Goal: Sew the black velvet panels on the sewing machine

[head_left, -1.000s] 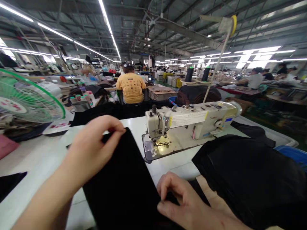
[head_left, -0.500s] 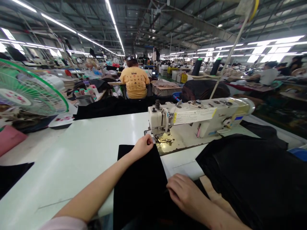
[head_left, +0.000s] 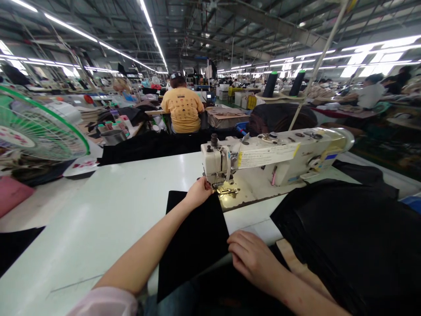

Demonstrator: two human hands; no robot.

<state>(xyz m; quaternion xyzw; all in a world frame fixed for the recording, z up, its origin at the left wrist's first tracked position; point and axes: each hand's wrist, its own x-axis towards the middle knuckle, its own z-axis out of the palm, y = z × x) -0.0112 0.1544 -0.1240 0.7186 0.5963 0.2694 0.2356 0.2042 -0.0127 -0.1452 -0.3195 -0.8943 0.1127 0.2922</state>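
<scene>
Black cloth flat on white table, long axis running from near edge toward presser foot of sewing machine. Left hand nearer the foot, fingers closed on far right corner. Right hand at near right edge, fingers curled together; pinching or merely pressing, unclear.

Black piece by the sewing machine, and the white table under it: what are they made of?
The black piece looks like soft cloth, matte, maybe velvety: it shows no shine and hangs limp over the edge. The table looks like smooth, glossy laminate or painted board: ceiling lights reflect in it.
</scene>
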